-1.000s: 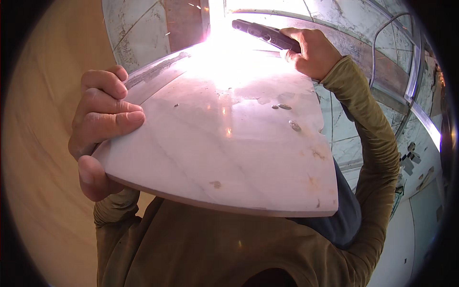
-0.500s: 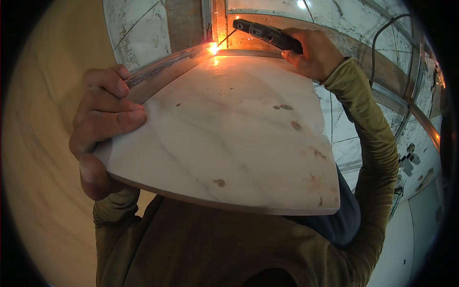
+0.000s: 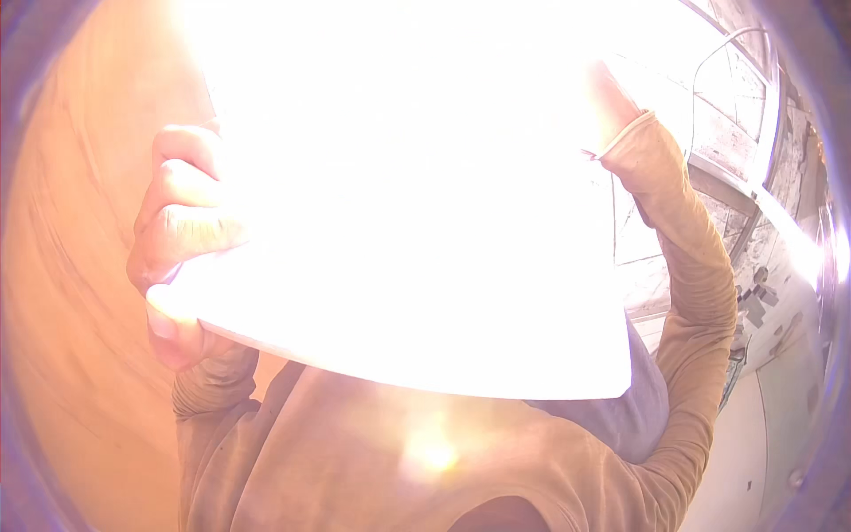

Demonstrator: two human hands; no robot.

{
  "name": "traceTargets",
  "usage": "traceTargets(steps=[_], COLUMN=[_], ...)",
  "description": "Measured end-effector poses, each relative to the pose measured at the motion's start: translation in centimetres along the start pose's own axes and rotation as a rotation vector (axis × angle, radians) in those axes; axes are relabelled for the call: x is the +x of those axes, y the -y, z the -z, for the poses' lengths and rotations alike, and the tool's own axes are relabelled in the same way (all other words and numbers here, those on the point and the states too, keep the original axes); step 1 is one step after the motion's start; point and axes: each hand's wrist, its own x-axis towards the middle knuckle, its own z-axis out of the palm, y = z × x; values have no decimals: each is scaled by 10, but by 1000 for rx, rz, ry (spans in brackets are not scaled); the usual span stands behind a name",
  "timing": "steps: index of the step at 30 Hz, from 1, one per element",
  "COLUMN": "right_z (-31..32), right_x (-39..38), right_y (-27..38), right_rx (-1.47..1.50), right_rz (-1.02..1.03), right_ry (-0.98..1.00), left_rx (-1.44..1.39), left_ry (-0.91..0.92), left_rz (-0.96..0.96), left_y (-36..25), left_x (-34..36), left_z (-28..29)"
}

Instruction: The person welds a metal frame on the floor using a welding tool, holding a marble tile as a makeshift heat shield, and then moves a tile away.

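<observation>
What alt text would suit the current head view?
Intense white glare washes out the centre, hiding much of the right hand. The left hand grips the left edge of a white panel in front of the person's brown top.

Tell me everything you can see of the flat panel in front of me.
The flat panel is blown out to white by glare, which hides its surface, far edges and material. Its near edge bows toward you, with a thin side face showing at the left. Your left hand grips the left corner. It extends in front of your brown top; contact at its far side cannot be told.
</observation>
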Motion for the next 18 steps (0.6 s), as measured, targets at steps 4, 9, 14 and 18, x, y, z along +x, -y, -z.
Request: traceTargets(steps=[4,9,14,18], right_z=[6,9,7,9], right_x=[21,29,30,31], right_y=[8,36,33,36], right_rx=[-199,-106,-105,-129], right_rz=[39,82,96,92], right_ry=[82,147,151,164], left_rx=[-24,-42,2,-33], left_ry=[-19,7,-6,-31], left_rz=[-10,-81,-72,-4], left_y=[2,5,4,-1], left_x=[1,6,2,5], left_z=[-3,-6,-2,-6])
